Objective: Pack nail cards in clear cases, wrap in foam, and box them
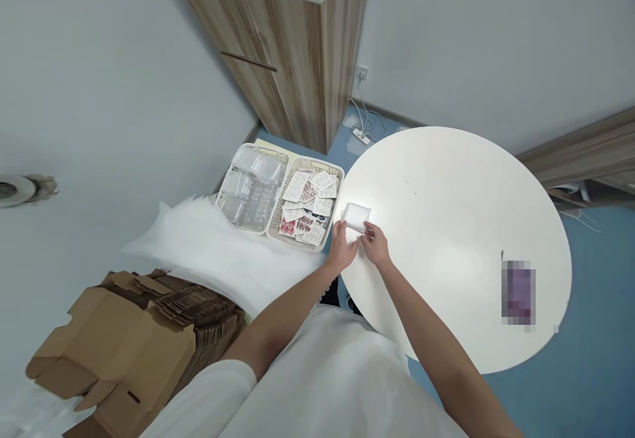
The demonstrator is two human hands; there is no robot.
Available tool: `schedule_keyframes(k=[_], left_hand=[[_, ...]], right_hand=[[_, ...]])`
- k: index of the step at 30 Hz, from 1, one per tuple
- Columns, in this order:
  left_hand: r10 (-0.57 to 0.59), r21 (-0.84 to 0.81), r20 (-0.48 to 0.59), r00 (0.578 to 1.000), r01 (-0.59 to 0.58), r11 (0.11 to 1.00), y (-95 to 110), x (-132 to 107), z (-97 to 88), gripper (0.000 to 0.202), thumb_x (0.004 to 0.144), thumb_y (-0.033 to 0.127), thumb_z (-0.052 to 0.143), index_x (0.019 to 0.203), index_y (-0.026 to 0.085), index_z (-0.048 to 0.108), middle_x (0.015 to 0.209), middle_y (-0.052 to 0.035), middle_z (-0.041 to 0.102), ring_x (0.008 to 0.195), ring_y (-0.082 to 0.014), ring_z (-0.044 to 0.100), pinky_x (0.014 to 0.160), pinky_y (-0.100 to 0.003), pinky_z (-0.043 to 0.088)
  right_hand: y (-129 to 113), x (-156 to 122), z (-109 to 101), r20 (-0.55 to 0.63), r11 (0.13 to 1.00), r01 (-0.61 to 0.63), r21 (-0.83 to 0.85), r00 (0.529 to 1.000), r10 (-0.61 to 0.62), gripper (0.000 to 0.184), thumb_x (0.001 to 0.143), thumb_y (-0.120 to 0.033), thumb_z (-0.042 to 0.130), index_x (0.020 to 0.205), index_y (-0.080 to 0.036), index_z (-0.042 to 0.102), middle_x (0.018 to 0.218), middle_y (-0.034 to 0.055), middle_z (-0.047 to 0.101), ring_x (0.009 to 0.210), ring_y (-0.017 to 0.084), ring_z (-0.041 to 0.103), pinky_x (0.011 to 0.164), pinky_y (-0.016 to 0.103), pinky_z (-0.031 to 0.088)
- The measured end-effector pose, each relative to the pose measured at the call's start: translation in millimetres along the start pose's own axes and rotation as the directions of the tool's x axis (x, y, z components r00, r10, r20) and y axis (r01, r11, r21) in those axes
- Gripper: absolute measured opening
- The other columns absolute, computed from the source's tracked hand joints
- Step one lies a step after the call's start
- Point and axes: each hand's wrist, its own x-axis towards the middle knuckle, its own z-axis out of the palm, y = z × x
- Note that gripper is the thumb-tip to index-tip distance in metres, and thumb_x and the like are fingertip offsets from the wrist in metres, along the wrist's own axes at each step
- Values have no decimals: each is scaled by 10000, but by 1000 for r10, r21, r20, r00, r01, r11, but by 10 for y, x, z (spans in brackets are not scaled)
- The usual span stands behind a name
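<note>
A small white square packet (356, 216), seemingly wrapped in thin foam, is at the left edge of the round white table (446, 193). The fingers of my left hand (342, 247) grip its lower left corner. At the lower right corner my right hand (376, 245) pinches the packet between thumb and fingers. What the wrapping contains is hidden. Just left of my hands stands a white basket (317, 248) heaped with printed cards (312, 206), some showing press-on nails. Beside it, another basket (225, 183) holds clear plastic cases (248, 190).
White foam sheets (218, 246) lie in front of the baskets. Flattened cardboard boxes (129, 339) are stacked at lower left. A blurred purple object (518, 292) lies on the table's right side. A wooden cabinet (297, 61) and power strip (361, 136) are behind.
</note>
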Motion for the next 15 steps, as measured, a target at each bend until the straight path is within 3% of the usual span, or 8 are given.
schedule_keyframes(k=[9, 15], left_hand=[[-32, -10, 22, 999, 32, 999, 7, -102, -16, 644, 741, 242, 540, 1299, 215, 220, 1383, -120, 169, 1274, -246, 210, 1007, -397, 266], [-51, -25, -22, 998, 51, 998, 55, -353, -6, 605, 730, 224, 546, 1275, 204, 284, 1377, -109, 203, 1263, -240, 234, 998, -395, 281]], right_hand=[[121, -128, -45, -12, 1000, 10, -2, 1000, -10, 502, 700, -243, 476, 1194, -217, 389, 1197, 91, 430, 972, 186, 508, 796, 354, 471], [229, -399, -177, -24, 1000, 6, -16, 1000, -7, 469, 714, -278, 464, 1173, -210, 396, 1206, 98, 437, 939, 182, 518, 767, 346, 480]])
